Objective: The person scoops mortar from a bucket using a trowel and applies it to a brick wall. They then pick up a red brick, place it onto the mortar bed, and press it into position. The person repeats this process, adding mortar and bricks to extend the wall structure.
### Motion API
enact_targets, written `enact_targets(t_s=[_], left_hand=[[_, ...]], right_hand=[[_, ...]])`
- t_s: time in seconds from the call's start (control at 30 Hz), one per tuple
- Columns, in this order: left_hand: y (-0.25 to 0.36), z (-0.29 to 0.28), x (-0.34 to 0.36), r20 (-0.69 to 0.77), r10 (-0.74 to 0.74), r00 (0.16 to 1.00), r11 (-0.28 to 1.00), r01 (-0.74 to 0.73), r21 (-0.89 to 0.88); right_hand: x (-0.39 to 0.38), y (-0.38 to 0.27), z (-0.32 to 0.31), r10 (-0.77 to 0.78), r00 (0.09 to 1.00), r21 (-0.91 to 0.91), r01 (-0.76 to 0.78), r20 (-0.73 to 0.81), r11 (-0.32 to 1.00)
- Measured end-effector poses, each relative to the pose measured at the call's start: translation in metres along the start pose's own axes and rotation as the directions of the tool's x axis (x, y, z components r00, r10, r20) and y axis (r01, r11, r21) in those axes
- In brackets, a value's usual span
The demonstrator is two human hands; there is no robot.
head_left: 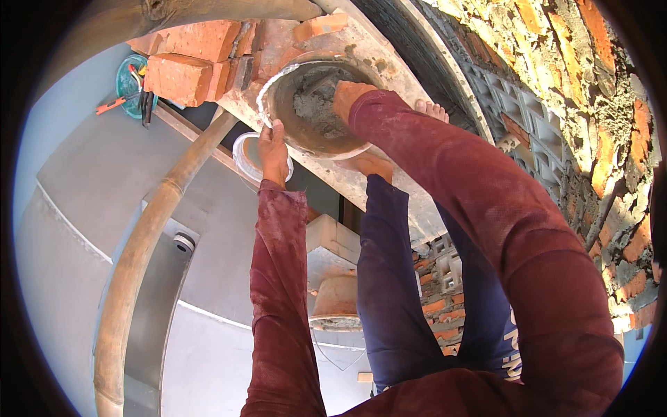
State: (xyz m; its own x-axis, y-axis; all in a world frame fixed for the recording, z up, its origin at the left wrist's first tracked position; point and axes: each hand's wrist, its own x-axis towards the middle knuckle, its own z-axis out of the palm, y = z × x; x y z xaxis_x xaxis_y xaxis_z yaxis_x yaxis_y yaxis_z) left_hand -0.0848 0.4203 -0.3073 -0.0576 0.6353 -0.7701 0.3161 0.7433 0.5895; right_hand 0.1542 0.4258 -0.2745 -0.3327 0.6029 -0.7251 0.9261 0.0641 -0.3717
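Note:
A round metal pan (278,83) holding wet grey mortar (313,108) sits on a concrete plank (410,208) by my bare feet. My left hand (273,151) grips the pan's near rim. My right hand (347,97) reaches into the pan, closed around the handle of a trowel (316,85), whose flat blade lies in the mortar. Both arms are in dusty red sleeves.
Red bricks (187,62) are stacked on the plank beyond the pan. A rough brick wall (590,139) with mortar joints rises on the right. A bamboo pole (146,243) slants past on the left. Below are a clear plastic tub (243,160), a teal dish with tools (130,82) and another pan (337,306).

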Motion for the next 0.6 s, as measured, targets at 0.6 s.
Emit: enact_targets(t_s=[0.6], left_hand=[[0.058, 0.063, -0.029, 0.324, 0.227, 0.919, 0.972, -0.191, -0.138]], right_hand=[[-0.048, 0.118, 0.05, -0.037, 0.983, 0.135, 0.012, 0.182, 0.991]])
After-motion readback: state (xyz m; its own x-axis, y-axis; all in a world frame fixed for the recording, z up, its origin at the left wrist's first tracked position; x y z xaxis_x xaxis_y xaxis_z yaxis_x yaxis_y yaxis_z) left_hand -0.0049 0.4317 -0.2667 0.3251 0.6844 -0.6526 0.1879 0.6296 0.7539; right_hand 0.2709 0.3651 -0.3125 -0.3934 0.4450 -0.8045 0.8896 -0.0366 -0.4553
